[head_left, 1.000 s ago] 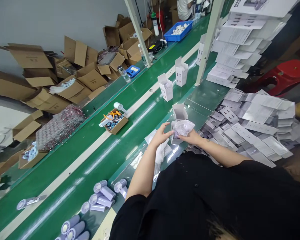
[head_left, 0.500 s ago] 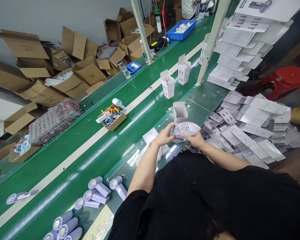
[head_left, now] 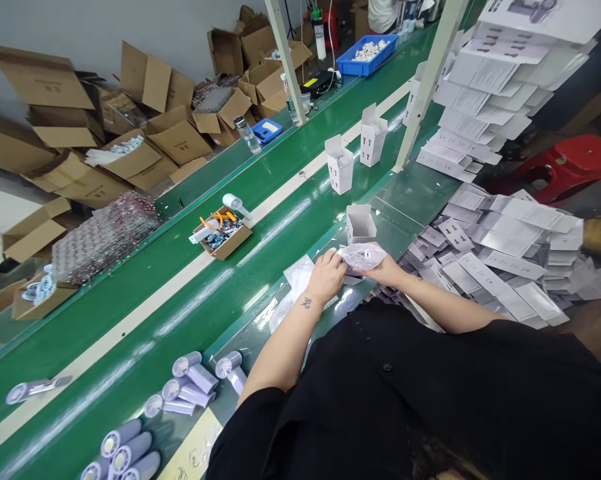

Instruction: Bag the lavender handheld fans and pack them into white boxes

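A clear plastic bag with a pale purple item inside, apparently a handheld fan [head_left: 364, 255], is held between my two hands in front of my body. My left hand [head_left: 327, 276] is closed at the bag's left end, its back facing up. From below and the right, my right hand [head_left: 386, 272] grips the bag, with some fingers hidden under it. Just beyond stands an open white box [head_left: 361, 225], flap up. Loose clear plastic bags [head_left: 290, 300] lie on the bench beside my left forearm.
Purple handheld fans [head_left: 190, 387] lie at the lower left. Two open white boxes [head_left: 339, 167] stand on the green conveyor [head_left: 275, 250], near a small carton of parts [head_left: 227, 241]. Flattened white boxes [head_left: 500, 253] pile up at right. A metal post [head_left: 425, 93] rises beyond.
My left hand has turned over, its back now up, and pinches the bag's left end. The bagged fan has shifted slightly left. My right hand keeps its hold.
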The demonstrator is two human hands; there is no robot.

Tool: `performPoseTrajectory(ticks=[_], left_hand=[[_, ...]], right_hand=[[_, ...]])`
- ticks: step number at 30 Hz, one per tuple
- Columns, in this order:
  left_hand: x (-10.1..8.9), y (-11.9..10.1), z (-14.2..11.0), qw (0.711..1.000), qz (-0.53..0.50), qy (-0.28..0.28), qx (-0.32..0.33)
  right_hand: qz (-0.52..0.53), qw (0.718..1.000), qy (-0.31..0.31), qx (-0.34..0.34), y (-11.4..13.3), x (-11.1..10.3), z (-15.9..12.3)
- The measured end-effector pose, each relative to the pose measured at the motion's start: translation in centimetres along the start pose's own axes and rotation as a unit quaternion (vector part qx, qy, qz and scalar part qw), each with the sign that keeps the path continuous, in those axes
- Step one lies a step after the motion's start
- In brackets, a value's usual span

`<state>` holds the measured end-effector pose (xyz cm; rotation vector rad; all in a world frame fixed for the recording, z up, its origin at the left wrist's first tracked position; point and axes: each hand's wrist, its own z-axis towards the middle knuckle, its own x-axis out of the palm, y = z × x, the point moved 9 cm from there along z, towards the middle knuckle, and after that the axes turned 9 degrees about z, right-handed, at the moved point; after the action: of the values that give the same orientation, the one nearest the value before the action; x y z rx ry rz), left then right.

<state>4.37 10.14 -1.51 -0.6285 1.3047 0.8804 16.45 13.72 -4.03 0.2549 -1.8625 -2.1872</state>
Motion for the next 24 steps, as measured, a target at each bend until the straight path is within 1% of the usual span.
performPoseTrajectory(ticks=[1,2,5,7,9,11,13,15,16,17,18,20,21,22,23,24], left_hand=[[-0.5,0.1,0.2,1.0,-0.001,0.007,0.011],[-0.9,0.3,0.3,1.0,-0.007,0.016,0.009],[-1.0,1.0,0.2,0.997,-0.045,0.041,-0.045],[-0.6,1.2,0.2,0.993,-0.064,0.052,-0.082],[-0.2,1.3,0.2,0.992,-0.055,0.058,-0.096],[-0.3,1.2,0.2,0.995,-0.031,0.061,-0.076],[-0.6,1.1,0.1,0.997,-0.02,0.062,-0.03],[-1.0,1.1,-0.4,0.997,-0.043,0.067,0.009],[-1.2,1.3,-0.6,0.995,-0.073,0.066,0.013],[-1.5,1.7,-0.8,0.992,-0.113,0.057,-0.002],[-1.8,2.4,-1.0,0.986,-0.157,0.036,-0.034],[-2.3,4.0,-1.5,0.965,-0.231,-0.026,-0.12],[-2.4,4.5,-1.8,0.955,-0.25,-0.056,-0.152],[-2.4,4.6,-1.9,0.949,-0.255,-0.076,-0.169],[-2.3,4.3,-2.0,0.95,-0.248,-0.085,-0.169],[-2.1,3.7,-1.9,0.957,-0.232,-0.082,-0.155]], right_hand=[[-0.002,1.0,0.003,0.004,-0.1,0.2,0.1],[0.001,1.0,0.006,0.014,-0.4,0.5,0.2],[0.018,0.999,0.004,0.048,-1.4,1.0,0.1],[-0.006,0.999,0.0,0.042,-1.6,1.2,0.1],[-0.048,0.999,-0.002,0.018,-1.4,1.2,0.2],[-0.08,0.997,0.001,0.0,-1.1,1.2,0.6],[-0.109,0.994,0.007,-0.015,-0.7,1.0,1.2],[-0.136,0.99,0.026,-0.033,0.0,1.0,1.8],[-0.141,0.988,0.05,-0.035,0.2,1.1,2.0],[-0.138,0.987,0.082,-0.029,0.4,1.4,2.1],[-0.132,0.984,0.116,-0.021,0.4,1.7,2.1],[-0.13,0.976,0.174,-0.016,0.5,2.2,1.8],[-0.138,0.971,0.193,-0.021,0.6,2.3,1.7],[-0.149,0.967,0.205,-0.029,0.5,2.4,1.5],[-0.162,0.963,0.214,-0.036,0.4,2.4,1.5],[-0.174,0.958,0.224,-0.037,0.1,2.6,1.5]])
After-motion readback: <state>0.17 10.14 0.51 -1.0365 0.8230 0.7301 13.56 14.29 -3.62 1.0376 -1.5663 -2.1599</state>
